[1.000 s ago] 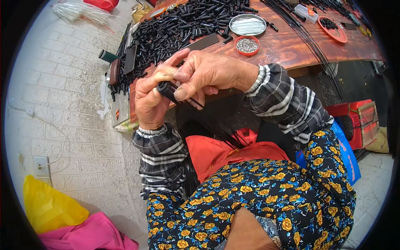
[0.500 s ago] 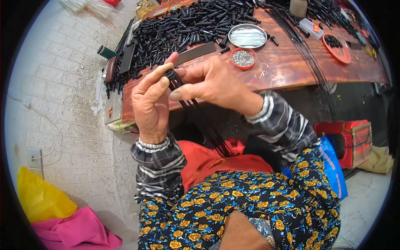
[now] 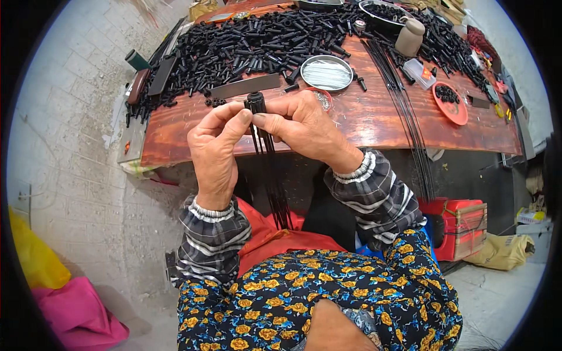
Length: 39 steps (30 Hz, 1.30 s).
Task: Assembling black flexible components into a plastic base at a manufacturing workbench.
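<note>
A black ribbed plastic cylinder (image 3: 256,100) stands upright between my hands, above the near edge of the table. Thin black rods (image 3: 276,190) hang from it toward my lap. My left hand (image 3: 216,155) pinches its left side between thumb and fingers. From the right, my right hand (image 3: 313,128) closes on the same piece, its thumb pressed on the front. Beyond my right fingers sits a small red dish (image 3: 331,105) of tiny metal bits, partly covered by the hand. A round metal tray (image 3: 305,82) of thin pale wires lies just behind it.
A big heap of black tubular parts (image 3: 252,47) covers the back of the wooden table (image 3: 374,126). Long thin black rods (image 3: 401,96) overhang its front edge at the right. Near them are a clear plastic box (image 3: 418,71) and an orange-red plate (image 3: 459,114). A red stool (image 3: 448,234) stands lower right.
My left fingers, earlier raised and spread over the top, now pinch the cylinder's side. The cylinder has gone from tilted to upright, and the view has shifted.
</note>
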Each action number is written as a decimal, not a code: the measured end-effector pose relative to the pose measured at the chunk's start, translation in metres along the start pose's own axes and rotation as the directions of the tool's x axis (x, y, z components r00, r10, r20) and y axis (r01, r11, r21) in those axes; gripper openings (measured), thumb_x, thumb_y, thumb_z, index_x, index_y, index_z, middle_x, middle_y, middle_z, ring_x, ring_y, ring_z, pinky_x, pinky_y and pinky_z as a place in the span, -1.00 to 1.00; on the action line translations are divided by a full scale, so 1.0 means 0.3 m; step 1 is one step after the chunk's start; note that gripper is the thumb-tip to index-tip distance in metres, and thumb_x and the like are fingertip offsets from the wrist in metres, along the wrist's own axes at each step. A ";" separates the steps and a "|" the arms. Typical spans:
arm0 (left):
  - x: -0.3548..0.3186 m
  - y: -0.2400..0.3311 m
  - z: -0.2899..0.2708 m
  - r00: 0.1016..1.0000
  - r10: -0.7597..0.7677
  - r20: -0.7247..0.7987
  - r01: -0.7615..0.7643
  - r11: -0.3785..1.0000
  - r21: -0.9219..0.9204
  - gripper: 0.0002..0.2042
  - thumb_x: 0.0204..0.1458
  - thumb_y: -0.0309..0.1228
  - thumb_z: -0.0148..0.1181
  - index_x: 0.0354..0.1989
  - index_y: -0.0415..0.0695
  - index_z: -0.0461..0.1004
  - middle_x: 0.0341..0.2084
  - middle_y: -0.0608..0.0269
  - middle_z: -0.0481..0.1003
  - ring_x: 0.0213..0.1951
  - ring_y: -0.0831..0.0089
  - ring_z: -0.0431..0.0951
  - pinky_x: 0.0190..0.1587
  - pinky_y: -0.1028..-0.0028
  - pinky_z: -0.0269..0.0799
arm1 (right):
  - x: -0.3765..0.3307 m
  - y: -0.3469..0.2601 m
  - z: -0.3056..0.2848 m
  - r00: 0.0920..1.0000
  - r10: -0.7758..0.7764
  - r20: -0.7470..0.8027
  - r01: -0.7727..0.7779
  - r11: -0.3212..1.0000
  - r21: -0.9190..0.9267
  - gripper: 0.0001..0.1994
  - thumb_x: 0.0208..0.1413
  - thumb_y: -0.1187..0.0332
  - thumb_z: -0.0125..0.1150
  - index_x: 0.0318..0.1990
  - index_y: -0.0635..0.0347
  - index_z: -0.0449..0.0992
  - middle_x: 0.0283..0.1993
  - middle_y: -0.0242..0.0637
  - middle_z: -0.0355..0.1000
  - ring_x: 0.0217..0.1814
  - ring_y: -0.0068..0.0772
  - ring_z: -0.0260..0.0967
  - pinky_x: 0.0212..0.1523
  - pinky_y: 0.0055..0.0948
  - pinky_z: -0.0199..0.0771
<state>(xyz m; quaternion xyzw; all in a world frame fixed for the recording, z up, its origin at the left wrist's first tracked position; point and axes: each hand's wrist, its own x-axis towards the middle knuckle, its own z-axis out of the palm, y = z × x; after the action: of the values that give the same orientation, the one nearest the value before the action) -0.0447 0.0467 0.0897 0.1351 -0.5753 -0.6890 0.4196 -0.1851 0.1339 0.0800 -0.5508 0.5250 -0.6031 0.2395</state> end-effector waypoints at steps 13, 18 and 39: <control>-0.037 0.085 -0.177 0.991 0.082 0.105 -0.075 0.995 -0.066 -0.92 -0.03 -0.60 0.27 -0.34 -0.30 0.56 -0.44 0.27 0.56 -0.40 0.60 0.51 -0.31 0.62 0.41 | 0.049 -0.086 0.118 0.959 -0.030 0.281 0.011 0.998 0.069 -0.76 0.18 0.32 0.14 -0.27 0.39 0.56 -0.48 -0.41 0.46 -0.59 -0.67 0.37 -0.62 -0.66 0.28; -0.074 0.104 -0.206 0.989 0.141 -0.051 -0.147 0.980 -0.133 -0.93 -0.03 -0.61 0.27 -0.36 -0.32 0.55 -0.48 0.29 0.54 -0.47 0.64 0.46 -0.39 0.67 0.36 | 0.061 -0.114 0.205 0.964 -0.012 0.267 0.011 1.000 0.005 -0.76 0.19 0.31 0.14 -0.24 0.37 0.56 -0.51 -0.42 0.46 -0.61 -0.67 0.39 -0.63 -0.66 0.33; -0.083 0.148 -0.297 0.996 -0.012 0.092 0.021 0.995 -0.099 -0.87 -0.06 -0.51 0.33 -0.36 -0.27 0.56 -0.42 0.24 0.56 -0.43 0.61 0.50 -0.41 0.64 0.41 | 0.060 -0.179 0.217 0.907 0.120 0.404 -0.121 0.992 -0.023 -0.70 0.21 0.20 0.11 -0.24 0.31 0.58 -0.68 -0.32 0.46 -0.80 -0.81 0.16 -0.81 -0.75 -0.02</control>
<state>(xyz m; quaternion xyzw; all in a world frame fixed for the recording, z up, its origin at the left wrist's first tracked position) 0.0489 0.0051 0.0956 0.0871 -0.5576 -0.7257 0.3936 -0.1148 0.1122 0.1253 -0.6298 0.4963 -0.4608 0.3805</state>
